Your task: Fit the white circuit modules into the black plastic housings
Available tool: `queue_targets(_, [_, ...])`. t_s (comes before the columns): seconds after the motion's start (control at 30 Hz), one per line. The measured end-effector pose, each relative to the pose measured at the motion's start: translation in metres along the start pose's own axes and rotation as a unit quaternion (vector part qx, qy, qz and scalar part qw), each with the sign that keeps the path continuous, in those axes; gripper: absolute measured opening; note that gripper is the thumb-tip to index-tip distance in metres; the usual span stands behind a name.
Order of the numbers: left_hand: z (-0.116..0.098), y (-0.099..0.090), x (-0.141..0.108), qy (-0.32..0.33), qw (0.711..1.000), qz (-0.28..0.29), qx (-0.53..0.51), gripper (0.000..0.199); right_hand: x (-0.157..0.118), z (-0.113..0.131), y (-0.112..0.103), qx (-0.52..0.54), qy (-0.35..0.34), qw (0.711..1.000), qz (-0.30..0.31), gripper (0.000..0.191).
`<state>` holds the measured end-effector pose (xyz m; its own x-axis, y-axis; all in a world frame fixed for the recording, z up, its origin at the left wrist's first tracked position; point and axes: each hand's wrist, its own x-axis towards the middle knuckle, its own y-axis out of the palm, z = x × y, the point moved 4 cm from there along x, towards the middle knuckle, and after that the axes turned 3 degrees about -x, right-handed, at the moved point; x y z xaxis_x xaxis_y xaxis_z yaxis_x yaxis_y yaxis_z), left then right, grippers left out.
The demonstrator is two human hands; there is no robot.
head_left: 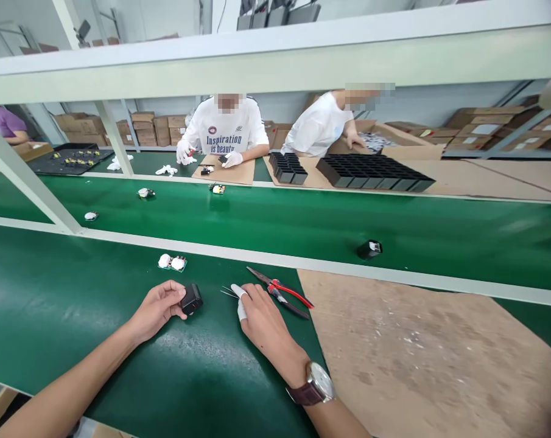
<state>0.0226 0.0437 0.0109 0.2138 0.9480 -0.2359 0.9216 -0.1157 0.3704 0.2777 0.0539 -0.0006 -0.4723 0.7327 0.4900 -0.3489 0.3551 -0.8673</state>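
Stretching across the foreground, the green desk (202,395) carries the nearest things. Beyond a pale rail (220,252) runs a green belt (275,216), and a brown cardboard sheet (439,371) covers the desk's right side, its surface scuffed and flecked. Across the belt sits a co-worker (224,131) in a lettered white shirt and white gloves; farther right stand rows of black boxes (375,172). The right hand (266,322) is closed round slim tweezers (231,294), their tips apart and pointing toward the left hand (159,307). That hand pinches a black casing (192,299) between thumb and fingers, near the middle of the desk; whether the casing touches the surface cannot be told. Pliers (274,286) with red and dark handles lie just beside the right hand, by the cardboard's edge. A watch (318,382) circles the right wrist. Beyond the casing lies a small board (172,262) with two rounded white lumps. White covers (242,311) sheathe two of the right hand's digits.
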Motion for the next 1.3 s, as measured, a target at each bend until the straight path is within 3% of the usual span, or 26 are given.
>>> queue_targets(0.13, [-0.004, 0.001, 0.001, -0.005, 1.000, -0.010, -0.029, 0.036, 0.000, -0.006, 0.002, -0.030, 0.001, 1.000, -0.009, 0.046])
queue_targets(0.27, [-0.006, 0.001, 0.000, 0.029, 0.999, -0.016, 0.010, 0.034, 0.001, -0.007, 0.003, -0.050, 0.009, 0.999, -0.015, 0.046])
queue_targets(0.4, [-0.016, -0.007, 0.003, 0.090, 0.986, -0.042, 0.134, 0.035, 0.003, -0.007, 0.005, -0.057, 0.027, 0.998, -0.023, 0.043])
queue_targets(0.5, [-0.035, -0.018, 0.017, 0.172, 0.942, -0.055, 0.285, 0.038, 0.005, -0.008, 0.004, -0.061, 0.035, 0.997, -0.038, 0.041])
queue_targets(0.6, [-0.066, -0.038, 0.046, 0.251, 0.871, -0.079, 0.414, 0.041, 0.005, -0.004, 0.001, -0.059, 0.023, 0.996, -0.061, 0.038])
queue_targets(0.77, [-0.120, -0.091, 0.109, 0.286, 0.801, -0.180, 0.494, 0.033, 0.001, 0.016, 0.003, 0.015, -0.049, 0.995, -0.090, 0.038])
queue_targets(0.9, [-0.125, -0.123, 0.144, 0.285, 0.764, -0.240, 0.527, 0.024, -0.006, 0.026, 0.008, 0.070, -0.090, 0.991, -0.071, 0.038])
queue_targets(1.1, [-0.099, -0.147, 0.144, 0.302, 0.738, -0.245, 0.552, 0.033, -0.010, 0.029, 0.005, 0.115, -0.114, 0.986, -0.038, 0.053])
queue_targets(1.17, [-0.105, -0.163, 0.138, 0.309, 0.724, -0.270, 0.554, 0.038, -0.011, 0.030, 0.006, 0.120, -0.120, 0.985, -0.020, 0.056])
queue_targets(1.3, [-0.135, -0.210, 0.129, 0.284, 0.689, -0.378, 0.549, 0.049, -0.010, 0.030, 0.012, 0.125, -0.123, 0.984, 0.011, 0.055])
